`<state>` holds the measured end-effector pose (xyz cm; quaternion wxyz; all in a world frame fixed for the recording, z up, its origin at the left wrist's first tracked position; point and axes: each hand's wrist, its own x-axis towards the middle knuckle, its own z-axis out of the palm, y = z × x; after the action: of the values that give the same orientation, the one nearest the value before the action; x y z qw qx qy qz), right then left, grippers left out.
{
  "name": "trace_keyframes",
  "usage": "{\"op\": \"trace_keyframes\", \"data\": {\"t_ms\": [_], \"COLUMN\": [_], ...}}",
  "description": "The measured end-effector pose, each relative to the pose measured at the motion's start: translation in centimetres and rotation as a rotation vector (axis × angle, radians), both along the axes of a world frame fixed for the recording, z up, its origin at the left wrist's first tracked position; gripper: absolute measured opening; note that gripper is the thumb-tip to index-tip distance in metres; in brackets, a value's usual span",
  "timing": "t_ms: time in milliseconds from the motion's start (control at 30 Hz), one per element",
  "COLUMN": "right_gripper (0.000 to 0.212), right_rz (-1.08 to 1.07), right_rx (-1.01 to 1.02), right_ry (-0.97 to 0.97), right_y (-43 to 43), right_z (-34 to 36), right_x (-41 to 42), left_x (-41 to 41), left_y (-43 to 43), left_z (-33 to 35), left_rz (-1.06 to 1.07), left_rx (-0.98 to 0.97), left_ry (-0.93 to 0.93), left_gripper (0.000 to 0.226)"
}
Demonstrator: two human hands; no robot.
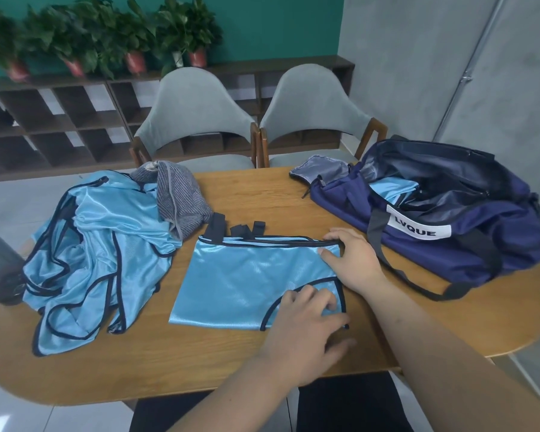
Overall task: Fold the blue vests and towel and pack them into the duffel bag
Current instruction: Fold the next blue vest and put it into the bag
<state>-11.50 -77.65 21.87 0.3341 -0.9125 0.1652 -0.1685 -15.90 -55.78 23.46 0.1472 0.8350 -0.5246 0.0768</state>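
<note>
Now right hand pinches folded vest, left hand presses it.

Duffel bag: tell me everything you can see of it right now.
The duffel bag is navy, nylon-looking fabric, slumped on the right end of the wooden table. Its main compartment is unzipped and gapes open, with a folded blue vest inside. A white label reads LVQUE. The end pocket is open, showing grey lining. A dark shoulder strap trails across the table.
</note>
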Motion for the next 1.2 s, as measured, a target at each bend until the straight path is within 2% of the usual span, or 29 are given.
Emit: {"op": "trace_keyframes", "data": {"t_ms": [233,367,700,933,1033,1200], "right_gripper": [0.036,0.023,0.029,0.030,0.031,0.028], "right_rz": [-0.114,-0.072,-0.075,-0.084,-0.109,-0.166], "right_rx": [-0.138,-0.145,0.119,0.231,0.352,0.416], "right_ry": [-0.008,-0.078,-0.139,-0.041,0.040,0.024], "right_y": [0.8,1.1,1.3,0.8,0.2,1.0], "right_z": [-0.5,0.0,1.3,2.4,3.4,6.6], "right_x": [-0.7,-1.1,-2.1,-1.8,-1.0,0.1], "left_x": [0.0,0.0,-0.3,-0.4,-0.9,-1.8], "left_y": [0.1,0.1,-0.4,-0.8,-1.2,-0.3], "left_z": [0.0,-0.2,-0.3,-0.5,0.0,2.8], "left_rz": [-0.013,0.000,0.003,0.031,0.085,0.194], "left_rx": [-0.045,-0.078,-0.038,-0.115,-0.239,-0.583], "left_ry": [0.024,0.044,-0.042,-0.044,0.024,0.316], "left_gripper": [0.039,0.030,0.023,0.021,0.017,0.015]}}
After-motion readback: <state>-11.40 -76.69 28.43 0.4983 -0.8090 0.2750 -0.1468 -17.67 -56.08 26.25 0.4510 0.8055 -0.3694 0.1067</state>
